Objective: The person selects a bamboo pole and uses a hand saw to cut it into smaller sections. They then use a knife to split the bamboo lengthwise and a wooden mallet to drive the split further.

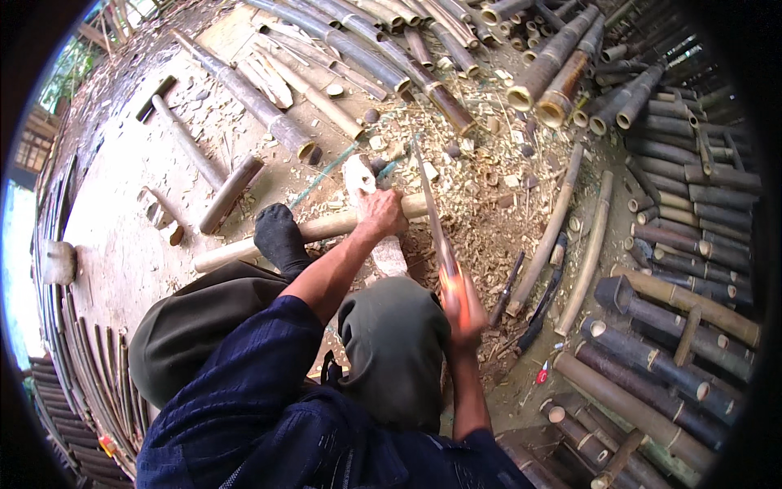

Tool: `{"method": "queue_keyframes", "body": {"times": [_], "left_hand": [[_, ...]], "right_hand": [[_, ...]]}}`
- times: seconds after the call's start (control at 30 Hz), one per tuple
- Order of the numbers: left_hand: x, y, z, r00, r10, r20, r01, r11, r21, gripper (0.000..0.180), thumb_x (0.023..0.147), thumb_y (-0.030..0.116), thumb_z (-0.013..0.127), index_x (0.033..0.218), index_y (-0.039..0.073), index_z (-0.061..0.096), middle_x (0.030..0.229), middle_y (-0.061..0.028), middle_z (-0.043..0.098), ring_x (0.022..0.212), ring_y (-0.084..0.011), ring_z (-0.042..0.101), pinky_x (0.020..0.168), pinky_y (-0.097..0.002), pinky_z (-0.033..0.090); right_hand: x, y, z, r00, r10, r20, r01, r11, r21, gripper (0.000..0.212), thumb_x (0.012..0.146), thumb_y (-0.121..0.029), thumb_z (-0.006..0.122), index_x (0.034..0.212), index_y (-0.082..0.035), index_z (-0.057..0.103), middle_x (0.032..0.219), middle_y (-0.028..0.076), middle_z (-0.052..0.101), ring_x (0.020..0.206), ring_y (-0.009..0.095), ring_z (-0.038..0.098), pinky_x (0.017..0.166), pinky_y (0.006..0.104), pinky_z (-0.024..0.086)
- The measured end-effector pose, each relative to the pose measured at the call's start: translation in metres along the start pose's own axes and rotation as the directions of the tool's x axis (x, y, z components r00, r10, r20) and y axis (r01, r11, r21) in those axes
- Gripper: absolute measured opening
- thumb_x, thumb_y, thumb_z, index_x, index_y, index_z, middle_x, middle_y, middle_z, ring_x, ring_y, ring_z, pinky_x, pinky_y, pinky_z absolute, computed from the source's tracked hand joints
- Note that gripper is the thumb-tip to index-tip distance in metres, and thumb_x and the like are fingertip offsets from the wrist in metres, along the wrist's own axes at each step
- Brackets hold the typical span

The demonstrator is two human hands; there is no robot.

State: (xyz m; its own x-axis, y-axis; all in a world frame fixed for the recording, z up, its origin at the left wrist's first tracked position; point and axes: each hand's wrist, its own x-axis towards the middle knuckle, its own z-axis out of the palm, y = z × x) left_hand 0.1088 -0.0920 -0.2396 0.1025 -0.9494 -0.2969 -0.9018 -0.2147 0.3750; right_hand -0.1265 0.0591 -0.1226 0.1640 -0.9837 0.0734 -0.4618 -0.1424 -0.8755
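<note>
A pale bamboo pole (330,227) lies crosswise in front of me, over a whitish wooden block (389,256). My left hand (383,213) is closed around the pole near its right end. My foot in a dark sock (279,232) rests against the pole farther left. In my right hand (464,311), blurred by motion, is the orange handle of a handsaw (437,220). The long blade points away from me, just beyond the pole's right end. Whether its teeth touch the bamboo I cannot tell.
Wood chips (489,183) cover the ground ahead. Stacked bamboo tubes (652,359) fill the right side, and more bamboo poles (358,49) lie at the far side. Two curved bamboo pieces (586,253) lie right of the saw. A T-shaped bamboo piece (230,194) lies left.
</note>
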Motion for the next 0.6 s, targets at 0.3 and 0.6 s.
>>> {"method": "queue_keyframes", "body": {"times": [0.3,0.6], "left_hand": [[0.006,-0.003,0.015,0.995,0.020,-0.103,-0.021,1.000,-0.016,0.036,0.061,0.026,0.084,0.095,0.015,0.077,0.088,-0.0108,0.076,0.086,-0.0315,0.074,0.098,-0.0612,0.039],[-0.002,0.003,0.007,0.991,0.047,-0.128,-0.055,0.997,-0.059,0.026,0.061,0.022,0.079,0.085,0.013,0.076,0.083,-0.0128,0.075,0.088,-0.0318,0.074,0.099,-0.0567,0.039]], "right_hand": [[0.015,-0.016,-0.002,0.994,0.087,-0.058,-0.087,0.996,0.006,0.038,0.106,-0.025,0.051,0.128,0.003,0.063,0.098,0.021,0.070,0.085,0.027,0.071,0.075,0.0390,0.055],[-0.020,0.004,-0.001,0.995,-0.067,-0.076,0.062,0.996,-0.067,0.038,0.105,-0.020,0.053,0.133,0.004,0.062,0.109,0.022,0.074,0.091,0.031,0.075,0.075,0.0423,0.057]]}}
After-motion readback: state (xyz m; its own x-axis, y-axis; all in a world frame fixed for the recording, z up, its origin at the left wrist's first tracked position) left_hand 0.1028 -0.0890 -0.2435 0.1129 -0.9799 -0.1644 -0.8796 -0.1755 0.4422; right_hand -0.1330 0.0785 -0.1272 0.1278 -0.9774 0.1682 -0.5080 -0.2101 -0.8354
